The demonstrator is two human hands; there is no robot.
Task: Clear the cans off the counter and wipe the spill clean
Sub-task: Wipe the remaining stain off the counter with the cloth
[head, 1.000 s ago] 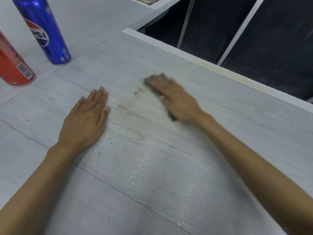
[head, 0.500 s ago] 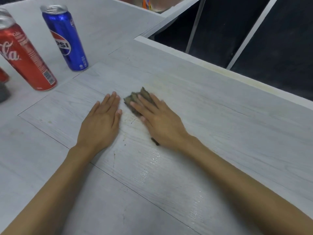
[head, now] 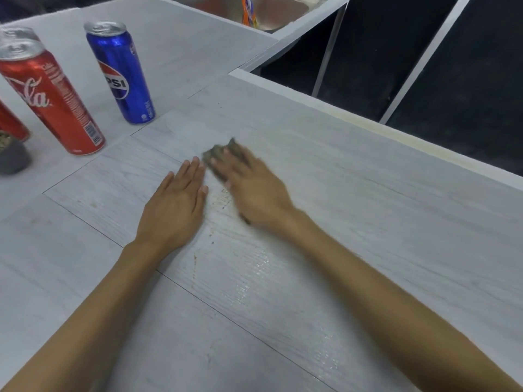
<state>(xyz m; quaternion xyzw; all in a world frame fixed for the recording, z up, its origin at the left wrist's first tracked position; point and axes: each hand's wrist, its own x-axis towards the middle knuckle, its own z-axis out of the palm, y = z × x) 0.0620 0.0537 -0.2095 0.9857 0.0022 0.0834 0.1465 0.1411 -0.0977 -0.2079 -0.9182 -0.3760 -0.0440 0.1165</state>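
Wiping is judged to be the step in hand, and the task is assessed as partly done at best. The Pepsi can (head: 120, 72) and the Coca-Cola can (head: 51, 100) are seen upright on the counter (head: 368, 222), well to the left of the hands, with a further red can (head: 10, 123) cut off by the frame edge. Whether that placement counts as cleared cannot be told. Brown spill specks (head: 220, 198) are noted between the two hands, and a wet sheen (head: 254, 278) nearer the viewer, so wiping is not finished. The brownish cloth (head: 218, 155) is found flat on the counter beneath the right hand (head: 252, 188), its far corner showing beyond the fingertips. That hand is laid over it with fingers extended, pressing rather than gripping, though blur limits certainty. The left hand (head: 175, 205) is spread flat on the counter, holding nothing, just beside the cloth.
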